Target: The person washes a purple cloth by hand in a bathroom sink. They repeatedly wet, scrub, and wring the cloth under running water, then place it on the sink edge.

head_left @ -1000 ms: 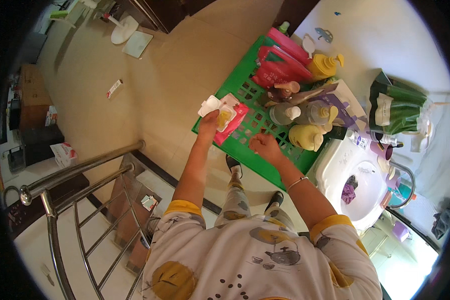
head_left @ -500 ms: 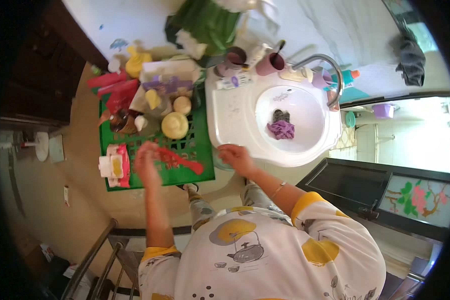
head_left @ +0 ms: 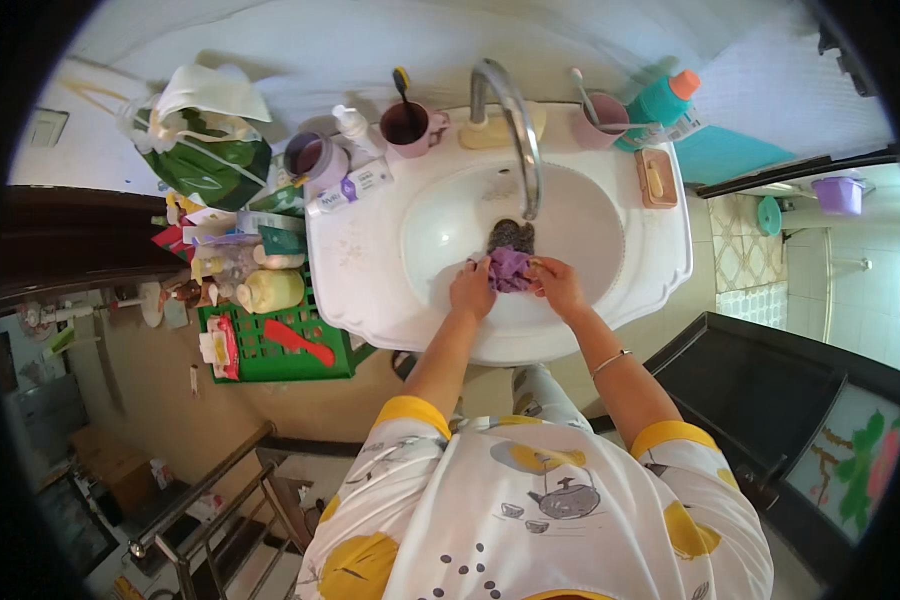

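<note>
Both hands are in the white sink, at a crumpled purple cloth. The fingers of my left hand pinch the cloth's left side. At its right side, my right hand has thumb and fingertips closed on the fabric. Against the far side of the cloth, a dark grey speckled bundle lies on the basin's bottom; I cannot make out its kind. Above the basin arches a chrome faucet, and no running water shows.
Along the sink's back stand a mauve mug with a toothbrush, a white pump bottle, a pink cup, a teal bottle and a soap dish. A green plastic rack with bottles and a red comb-like item is left.
My hands have moved from above the green rack and the sink's front edge into the basin and taken hold of the purple cloth. The view has shifted right toward the sink.
</note>
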A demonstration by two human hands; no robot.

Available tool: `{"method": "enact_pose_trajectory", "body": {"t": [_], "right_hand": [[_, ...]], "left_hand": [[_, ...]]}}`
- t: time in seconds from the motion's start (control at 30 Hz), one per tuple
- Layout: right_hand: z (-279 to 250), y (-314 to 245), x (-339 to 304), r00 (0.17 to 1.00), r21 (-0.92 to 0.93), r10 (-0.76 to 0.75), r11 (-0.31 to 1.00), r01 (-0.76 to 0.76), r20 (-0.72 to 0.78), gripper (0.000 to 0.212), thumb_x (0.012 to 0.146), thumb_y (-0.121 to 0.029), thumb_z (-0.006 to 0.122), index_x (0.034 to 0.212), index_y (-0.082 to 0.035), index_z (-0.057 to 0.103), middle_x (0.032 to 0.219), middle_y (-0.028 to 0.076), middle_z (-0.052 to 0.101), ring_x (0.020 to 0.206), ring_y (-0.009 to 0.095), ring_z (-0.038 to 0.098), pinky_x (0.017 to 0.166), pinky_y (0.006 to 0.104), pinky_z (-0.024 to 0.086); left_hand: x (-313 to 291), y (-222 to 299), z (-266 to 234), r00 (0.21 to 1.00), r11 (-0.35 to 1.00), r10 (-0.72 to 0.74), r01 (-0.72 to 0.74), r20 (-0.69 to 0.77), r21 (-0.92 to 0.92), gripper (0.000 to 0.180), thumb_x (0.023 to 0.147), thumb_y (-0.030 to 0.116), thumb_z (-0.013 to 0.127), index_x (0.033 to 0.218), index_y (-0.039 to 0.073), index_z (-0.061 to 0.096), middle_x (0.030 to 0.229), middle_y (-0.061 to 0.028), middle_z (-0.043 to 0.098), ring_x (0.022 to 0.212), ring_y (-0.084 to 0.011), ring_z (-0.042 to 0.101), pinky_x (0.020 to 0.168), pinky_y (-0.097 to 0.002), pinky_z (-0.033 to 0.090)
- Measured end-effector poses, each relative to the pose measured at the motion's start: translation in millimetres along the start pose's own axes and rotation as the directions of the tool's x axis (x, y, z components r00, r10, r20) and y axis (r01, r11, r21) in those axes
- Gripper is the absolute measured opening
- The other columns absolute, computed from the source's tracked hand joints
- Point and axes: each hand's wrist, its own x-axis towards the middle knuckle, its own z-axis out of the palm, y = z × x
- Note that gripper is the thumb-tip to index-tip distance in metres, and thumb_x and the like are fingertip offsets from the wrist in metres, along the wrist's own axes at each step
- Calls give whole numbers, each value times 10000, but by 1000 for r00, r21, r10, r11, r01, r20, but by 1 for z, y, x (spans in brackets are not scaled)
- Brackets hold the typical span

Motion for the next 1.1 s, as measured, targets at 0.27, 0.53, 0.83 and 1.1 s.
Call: {"method": "enact_pose_trajectory", "body": {"t": [0.27,0.53,0.83,1.1], "right_hand": [[-40,-3,17,998,190,-52,981,46,29,164,874,-60,464,1025,-21,513,821,78,631,615,117,585,528,226,455],[-45,-26,15,996,127,-92,987,93,-19,180,879,-164,529,952,-15,599,800,19,624,634,77,560,549,210,443],[-1,-56,-23,685,-310,-711,695,649,-161,169,867,-147,539,924,-32,648,868,67,632,720,158,588,644,276,481],[13,-46,-53,565,-605,-755,288,742,333,418,672,114,487,1035,-51,611,1211,151,495,1137,336,449,944,420,386]], "left_hand": [[13,9,-39,965,288,-74,261,251,-921,168,869,232,532,944,87,572,875,-53,613,837,-184,584,728,-323,476],[4,37,-79,941,-399,32,321,337,-859,368,941,335,374,1190,87,484,1087,-101,577,1022,-247,548,880,-403,438],[-9,40,-86,954,-794,237,300,184,-528,751,832,672,280,1255,75,446,1239,-188,493,1167,-356,445,1029,-505,284],[-8,51,-66,931,-797,218,342,292,-498,846,811,715,204,1335,68,353,1322,-205,408,1212,-372,388,1025,-505,277]]}}
